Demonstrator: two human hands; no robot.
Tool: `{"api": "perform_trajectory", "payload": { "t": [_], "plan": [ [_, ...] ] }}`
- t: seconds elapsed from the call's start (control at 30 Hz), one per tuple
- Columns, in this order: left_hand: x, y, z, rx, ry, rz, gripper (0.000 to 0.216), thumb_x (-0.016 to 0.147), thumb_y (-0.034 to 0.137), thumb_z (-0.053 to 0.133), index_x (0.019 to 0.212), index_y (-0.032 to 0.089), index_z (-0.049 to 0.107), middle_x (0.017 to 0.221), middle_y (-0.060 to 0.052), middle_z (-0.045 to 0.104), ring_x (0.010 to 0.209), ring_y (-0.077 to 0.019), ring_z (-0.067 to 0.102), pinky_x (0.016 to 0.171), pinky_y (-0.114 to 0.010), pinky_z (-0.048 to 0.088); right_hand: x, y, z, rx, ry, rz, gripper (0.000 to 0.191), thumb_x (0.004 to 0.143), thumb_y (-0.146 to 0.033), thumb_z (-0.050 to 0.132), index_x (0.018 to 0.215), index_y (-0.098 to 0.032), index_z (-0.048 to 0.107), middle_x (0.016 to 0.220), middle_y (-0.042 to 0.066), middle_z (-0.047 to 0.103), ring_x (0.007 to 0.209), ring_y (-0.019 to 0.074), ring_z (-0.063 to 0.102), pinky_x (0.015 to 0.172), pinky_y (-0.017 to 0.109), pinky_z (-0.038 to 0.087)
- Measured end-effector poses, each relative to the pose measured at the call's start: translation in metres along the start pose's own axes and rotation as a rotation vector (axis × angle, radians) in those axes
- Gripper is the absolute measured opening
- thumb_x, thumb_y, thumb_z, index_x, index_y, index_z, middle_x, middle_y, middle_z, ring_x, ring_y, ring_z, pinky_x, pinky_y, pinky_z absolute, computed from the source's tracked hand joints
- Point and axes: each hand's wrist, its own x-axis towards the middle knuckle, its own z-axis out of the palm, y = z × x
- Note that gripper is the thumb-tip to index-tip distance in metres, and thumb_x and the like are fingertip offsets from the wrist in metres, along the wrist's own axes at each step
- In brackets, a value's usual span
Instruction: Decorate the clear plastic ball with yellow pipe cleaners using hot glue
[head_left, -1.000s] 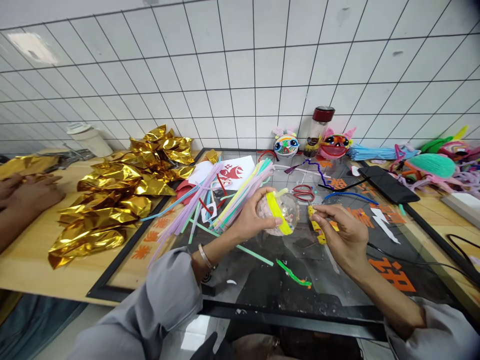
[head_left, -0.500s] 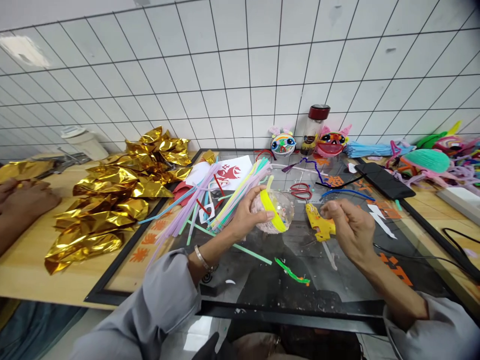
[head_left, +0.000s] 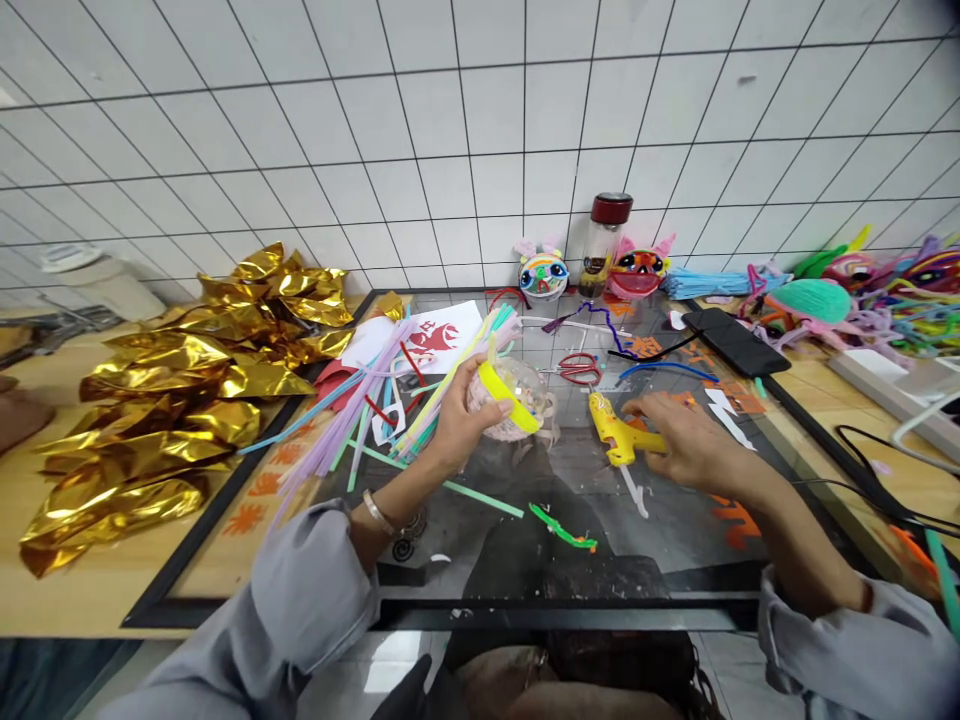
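Observation:
My left hand (head_left: 469,415) is closed around a clear round plastic ball (head_left: 529,385) with pale pink fuzzy material on its left part and a bright yellow strip (head_left: 506,400) around its middle. My right hand (head_left: 686,440) has its fingers apart at the handle of a yellow glue gun (head_left: 619,432), which lies on the dark tabletop with a glue stick. Whether the fingers touch the handle is hard to tell. Behind the glue gun lie red-handled scissors (head_left: 580,369). A green pipe cleaner piece (head_left: 561,528) rests nearer to me.
Pastel pipe cleaners (head_left: 352,410) and gold foil (head_left: 172,380) spread leftward. At the wall stand a bottle (head_left: 604,245) and two decorated animal heads, one striped (head_left: 543,272). A black phone (head_left: 735,340) lies at right, near cables. Another person's hand (head_left: 22,415) shows at far left.
My right hand has opened from a curled, pinched pose and reached down to the glue gun's handle. My left hand still holds the ball. The view has shifted right.

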Motion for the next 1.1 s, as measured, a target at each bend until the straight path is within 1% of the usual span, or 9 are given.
{"api": "perform_trajectory", "payload": {
  "t": [0.17, 0.3, 0.5, 0.63, 0.77, 0.83, 0.93, 1.03, 1.1],
  "plan": [
    [0.000, -0.003, -0.001, 0.012, -0.012, 0.030, 0.071, 0.056, 0.034, 0.082, 0.121, 0.020, 0.056, 0.114, -0.004, 0.063, 0.106, -0.0230, 0.058, 0.095, -0.033, 0.047, -0.001, -0.006, 0.006, -0.152, -0.019, 0.061, 0.057, 0.067, -0.004, 0.054, 0.123, -0.016, 0.053, 0.121, 0.013, 0.059, 0.108, 0.0281, 0.060, 0.080, 0.037, 0.045],
    [0.000, -0.005, -0.002, 0.005, -0.032, 0.018, 0.070, 0.057, 0.033, 0.082, 0.121, 0.020, 0.057, 0.111, -0.004, 0.063, 0.103, -0.0222, 0.059, 0.093, -0.033, 0.048, 0.000, -0.012, 0.012, -0.189, -0.007, 0.057, 0.052, 0.069, 0.001, 0.048, 0.117, -0.016, 0.057, 0.119, 0.013, 0.057, 0.097, 0.0249, 0.061, 0.071, 0.032, 0.043],
    [0.000, -0.007, -0.003, 0.045, -0.036, 0.023, 0.070, 0.058, 0.033, 0.080, 0.122, 0.020, 0.056, 0.117, -0.005, 0.061, 0.108, -0.0235, 0.057, 0.098, -0.033, 0.044, 0.000, -0.019, 0.008, -0.154, 0.170, 0.086, 0.036, 0.074, -0.007, 0.053, 0.108, -0.016, 0.062, 0.114, 0.013, 0.055, 0.081, 0.0217, 0.061, 0.061, 0.030, 0.042],
    [0.001, -0.005, -0.002, 0.052, -0.046, 0.035, 0.069, 0.059, 0.033, 0.079, 0.123, 0.020, 0.056, 0.117, -0.005, 0.061, 0.110, -0.0233, 0.056, 0.099, -0.033, 0.043, 0.001, -0.019, 0.005, 0.059, 0.454, 0.085, 0.020, 0.086, -0.023, 0.051, 0.101, -0.020, 0.063, 0.104, 0.011, 0.058, 0.087, 0.0233, 0.061, 0.066, 0.032, 0.047],
    [0.002, -0.004, -0.002, 0.060, -0.032, 0.046, 0.068, 0.058, 0.032, 0.079, 0.121, 0.019, 0.057, 0.116, -0.004, 0.062, 0.109, -0.0234, 0.056, 0.099, -0.033, 0.043, 0.013, -0.011, 0.006, 0.405, 0.634, 0.151, 0.022, 0.086, -0.039, 0.058, 0.095, -0.020, 0.063, 0.094, 0.009, 0.066, 0.087, 0.0239, 0.063, 0.075, 0.036, 0.051],
    [0.003, -0.005, -0.002, 0.072, -0.026, 0.050, 0.069, 0.058, 0.032, 0.080, 0.122, 0.019, 0.056, 0.118, -0.005, 0.061, 0.112, -0.0237, 0.055, 0.101, -0.034, 0.041, 0.023, -0.010, 0.001, 0.644, 0.619, 0.230, 0.030, 0.081, -0.046, 0.063, 0.092, -0.019, 0.064, 0.085, 0.007, 0.069, 0.076, 0.0222, 0.064, 0.067, 0.035, 0.051],
    [0.004, -0.007, -0.002, 0.081, -0.036, 0.032, 0.070, 0.059, 0.032, 0.080, 0.123, 0.018, 0.054, 0.118, -0.006, 0.061, 0.112, -0.0241, 0.055, 0.101, -0.034, 0.041, 0.040, -0.017, -0.020, 0.925, 0.494, 0.272, 0.041, 0.071, -0.058, 0.070, 0.082, -0.018, 0.066, 0.071, 0.006, 0.068, 0.056, 0.0164, 0.056, 0.050, 0.029, 0.044],
    [0.005, -0.008, -0.002, 0.093, -0.026, 0.033, 0.069, 0.059, 0.032, 0.079, 0.122, 0.018, 0.055, 0.119, -0.006, 0.061, 0.113, -0.0249, 0.055, 0.102, -0.035, 0.042, 0.058, -0.030, -0.040, 1.058, 0.373, 0.216, 0.050, 0.066, -0.065, 0.072, 0.075, -0.015, 0.068, 0.057, 0.004, 0.062, 0.049, 0.0131, 0.050, 0.045, 0.026, 0.039],
    [0.005, -0.008, -0.003, 0.095, -0.026, 0.038, 0.068, 0.059, 0.033, 0.079, 0.121, 0.017, 0.055, 0.119, -0.007, 0.061, 0.114, -0.0255, 0.055, 0.102, -0.035, 0.042, 0.065, -0.038, -0.044, 1.090, 0.380, 0.181, 0.055, 0.065, -0.069, 0.072, 0.074, -0.014, 0.069, 0.054, 0.004, 0.060, 0.047, 0.0125, 0.050, 0.045, 0.026, 0.039]
  ]
}}
